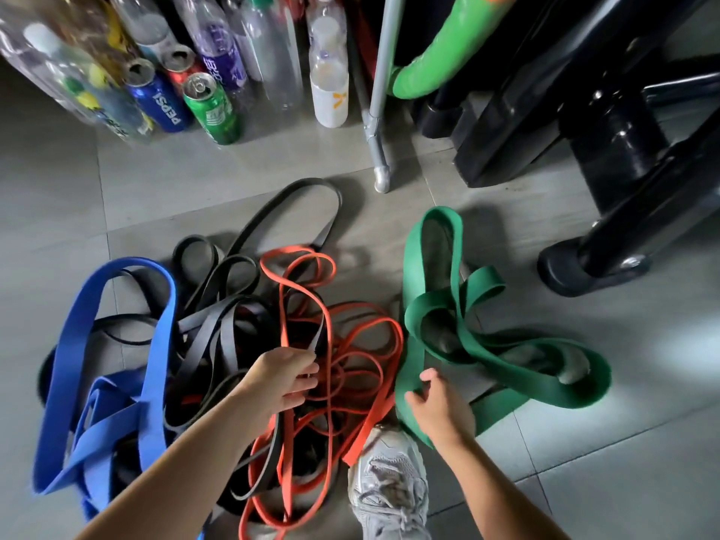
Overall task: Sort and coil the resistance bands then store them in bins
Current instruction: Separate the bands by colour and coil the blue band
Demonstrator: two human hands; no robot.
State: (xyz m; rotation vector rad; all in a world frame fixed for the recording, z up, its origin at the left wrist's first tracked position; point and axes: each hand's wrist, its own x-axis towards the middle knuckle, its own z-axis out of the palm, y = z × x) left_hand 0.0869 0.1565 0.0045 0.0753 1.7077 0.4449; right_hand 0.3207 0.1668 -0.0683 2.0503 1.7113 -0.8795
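A tangled heap of resistance bands lies on the grey tile floor. Wide blue bands [156, 344] lie at the left, thin black bands [218, 325] in the middle left, thin orange bands [350, 344] in the centre, and a wide green band [487, 352] at the right. My left hand [282, 378] reaches into the heap and pinches a black and orange strand at its fingertips. Over the near edge of the green band my right hand [440, 407] hovers with fingers loosely spread, touching or nearly touching it. No bin is in view.
Plastic bottles [329, 72] and drink cans [212, 107] stand in a row at the back left. A grey metal pole foot [382, 181] and black equipment legs [596, 263] stand at the back right. My grey sneaker [393, 485] rests by the orange bands.
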